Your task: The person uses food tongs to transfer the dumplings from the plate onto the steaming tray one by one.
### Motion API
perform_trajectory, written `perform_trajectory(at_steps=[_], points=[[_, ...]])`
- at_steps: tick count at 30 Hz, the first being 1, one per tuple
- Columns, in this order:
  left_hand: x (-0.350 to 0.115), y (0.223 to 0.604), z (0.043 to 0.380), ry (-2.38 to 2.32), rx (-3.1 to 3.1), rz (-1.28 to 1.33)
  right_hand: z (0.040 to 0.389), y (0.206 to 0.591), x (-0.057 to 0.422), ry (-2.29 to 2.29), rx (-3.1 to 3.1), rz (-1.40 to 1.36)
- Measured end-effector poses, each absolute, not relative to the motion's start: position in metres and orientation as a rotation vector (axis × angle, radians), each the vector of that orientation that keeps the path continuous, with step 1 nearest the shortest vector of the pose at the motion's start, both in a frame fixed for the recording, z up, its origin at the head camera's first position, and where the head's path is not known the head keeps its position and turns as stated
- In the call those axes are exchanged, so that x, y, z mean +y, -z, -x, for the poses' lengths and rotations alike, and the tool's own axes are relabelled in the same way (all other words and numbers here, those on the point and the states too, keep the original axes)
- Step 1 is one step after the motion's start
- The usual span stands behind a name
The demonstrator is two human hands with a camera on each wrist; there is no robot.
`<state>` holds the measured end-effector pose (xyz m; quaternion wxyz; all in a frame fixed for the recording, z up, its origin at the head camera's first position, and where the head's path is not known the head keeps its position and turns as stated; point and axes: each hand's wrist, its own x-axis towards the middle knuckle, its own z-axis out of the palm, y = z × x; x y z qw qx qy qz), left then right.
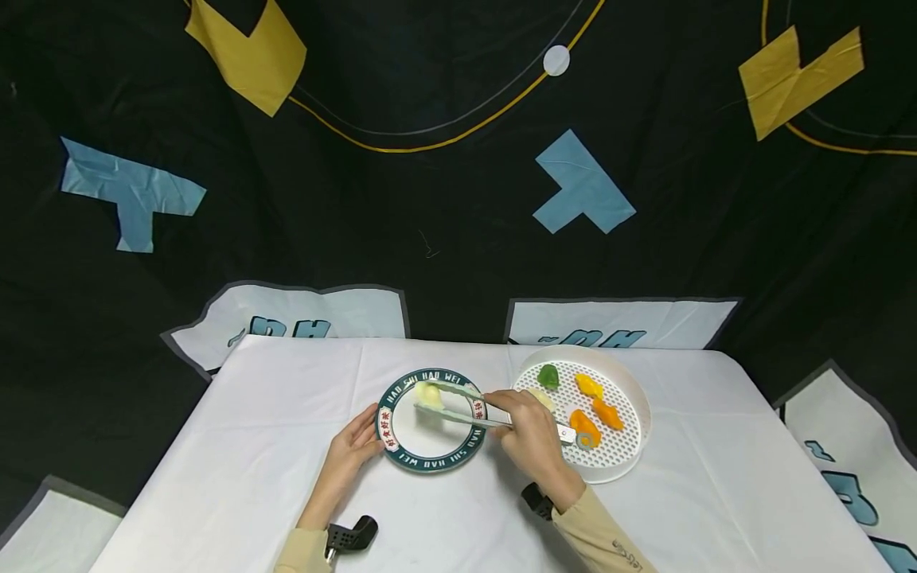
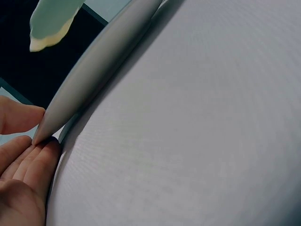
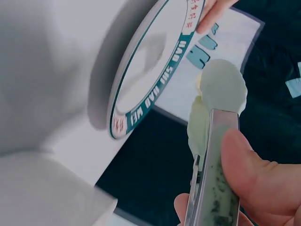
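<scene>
In the head view my left hand pinches the left rim of a round plate with a green patterned border. The left wrist view has the thumb on top of the rim and the fingers below. My right hand grips metal tongs with pale green tips. Between those tips, above the plate, is a small pale yellow piece. The tips mostly hide it in the right wrist view. Behind the right hand sits a white round tray with a perforated bottom.
On the tray lie a green piece, a yellow piece, orange pieces and a pale piece partly behind the right hand. A white cloth covers the table. Black fabric hangs behind its far edge.
</scene>
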<state>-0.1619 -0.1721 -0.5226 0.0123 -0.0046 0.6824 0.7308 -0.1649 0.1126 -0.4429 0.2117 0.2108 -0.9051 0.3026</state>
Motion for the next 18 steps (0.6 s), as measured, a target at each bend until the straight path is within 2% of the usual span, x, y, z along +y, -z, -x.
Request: perform_trajectory(at_steps=[18], points=[[-0.171, 0.520, 0.161, -2.247, 2.141, 0.018, 0.143, 0.432, 0.188, -0.809, -2.491, -0.495]])
